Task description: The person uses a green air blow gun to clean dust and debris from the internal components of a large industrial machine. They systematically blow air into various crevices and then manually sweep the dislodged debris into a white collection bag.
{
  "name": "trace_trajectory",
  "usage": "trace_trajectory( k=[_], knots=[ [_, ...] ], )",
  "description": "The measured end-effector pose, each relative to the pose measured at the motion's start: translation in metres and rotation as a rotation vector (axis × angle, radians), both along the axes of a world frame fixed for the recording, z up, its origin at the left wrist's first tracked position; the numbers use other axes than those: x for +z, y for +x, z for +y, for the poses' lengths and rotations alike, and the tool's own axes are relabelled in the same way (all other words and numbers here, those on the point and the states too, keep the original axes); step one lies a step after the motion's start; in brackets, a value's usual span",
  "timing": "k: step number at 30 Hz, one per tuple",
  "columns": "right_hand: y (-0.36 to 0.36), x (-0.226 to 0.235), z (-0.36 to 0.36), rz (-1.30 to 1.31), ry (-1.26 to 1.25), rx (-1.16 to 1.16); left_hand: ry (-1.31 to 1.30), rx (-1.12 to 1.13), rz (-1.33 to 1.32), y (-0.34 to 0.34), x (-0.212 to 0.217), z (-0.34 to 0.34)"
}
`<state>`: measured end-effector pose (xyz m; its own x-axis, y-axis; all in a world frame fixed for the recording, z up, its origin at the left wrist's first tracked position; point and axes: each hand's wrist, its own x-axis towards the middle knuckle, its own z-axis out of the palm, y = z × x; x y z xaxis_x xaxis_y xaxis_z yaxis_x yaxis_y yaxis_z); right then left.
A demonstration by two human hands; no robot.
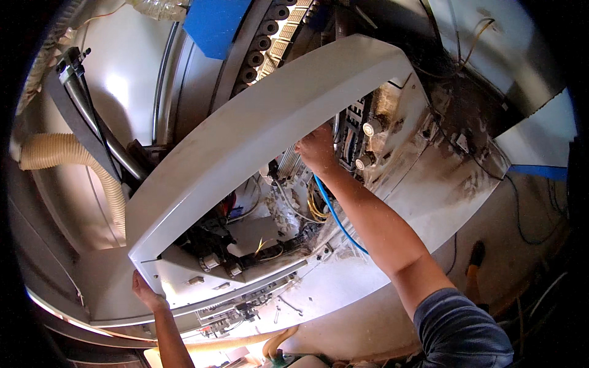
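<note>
A long grey metal cover (264,129) arches over an open machine bay (257,233) full of wires and parts. At its lower left corner, my left hand (147,292) is closed on the edge, with the fingertips partly hidden. My right hand (318,150) reaches into the bay beneath the cover's far side. Its fingers are curled closed, and what they hold, if anything, is hidden. A blue hose (334,211) runs under my right wrist and forearm. Yellow wires (316,205) lie below that hand, and two round whitish knobs (368,144) stick out to its right.
A ribbed beige hose (92,156) bends down at the left beside a metal cylinder (83,98). Lit segments (282,43) and a blue panel (215,24) stand behind the cover. Loose tools (276,313) lie near the front edge. Dark cables (521,214) hang at the right.
</note>
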<state>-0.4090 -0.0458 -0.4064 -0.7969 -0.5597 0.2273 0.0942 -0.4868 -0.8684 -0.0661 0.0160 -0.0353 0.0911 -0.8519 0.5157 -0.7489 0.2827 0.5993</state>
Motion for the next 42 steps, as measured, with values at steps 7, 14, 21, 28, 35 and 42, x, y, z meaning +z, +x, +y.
trace_trajectory(
  k=[7,14,21,28,35,42],
  knots=[
    [-0.003,0.022,0.006,-0.425,-0.163,0.261,-0.037,0.071,-0.156,0.019,0.007,-0.004],
    [0.07,0.008,0.028,-0.736,-0.086,0.713,-0.073,0.017,-0.534,0.109,0.042,-0.022],
    [0.162,0.0,0.045,-0.801,0.003,0.916,-0.085,-0.029,-0.249,0.087,0.031,-0.019],
    [0.178,-0.006,0.066,-0.908,-0.004,0.966,-0.233,0.089,-0.521,0.08,0.022,-0.016],
    [0.145,-0.018,0.096,-0.89,-0.041,1.225,-0.433,0.009,-0.981,0.083,0.024,-0.011],
    [0.134,0.002,0.127,-0.285,0.267,1.103,-0.2,-0.035,-0.829,0.073,0.029,-0.017]
  ],
)
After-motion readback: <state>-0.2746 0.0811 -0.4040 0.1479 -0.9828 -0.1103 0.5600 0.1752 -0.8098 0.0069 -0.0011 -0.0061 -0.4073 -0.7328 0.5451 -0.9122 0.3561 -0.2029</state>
